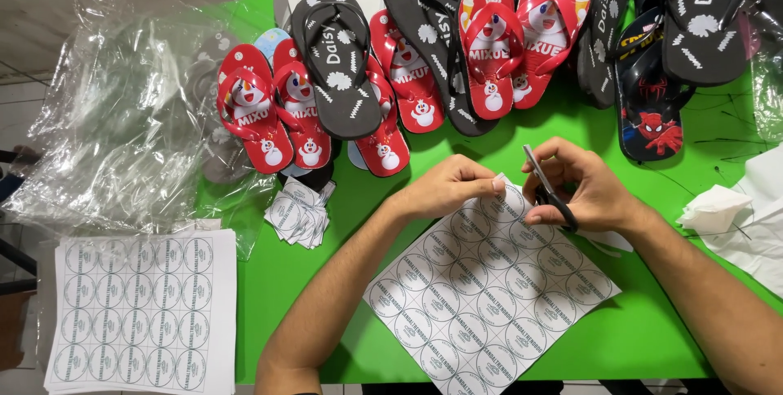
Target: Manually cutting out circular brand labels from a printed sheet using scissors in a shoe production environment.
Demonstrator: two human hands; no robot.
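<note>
The scissors [548,189] are mostly hidden inside the right hand [583,191]; only a blade tip and part of a handle show. The sandals [701,11] in the back row are cut off by the top edge. The sheet [489,289] runs past the bottom edge, and the left hand [449,187] covers its top corner.

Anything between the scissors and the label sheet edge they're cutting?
Nothing visible. The right hand holds the scissors right at the top corner of the label sheet, and the left hand pinches that corner beside the blades. The cut label pile and flip-flops lie apart.
</note>
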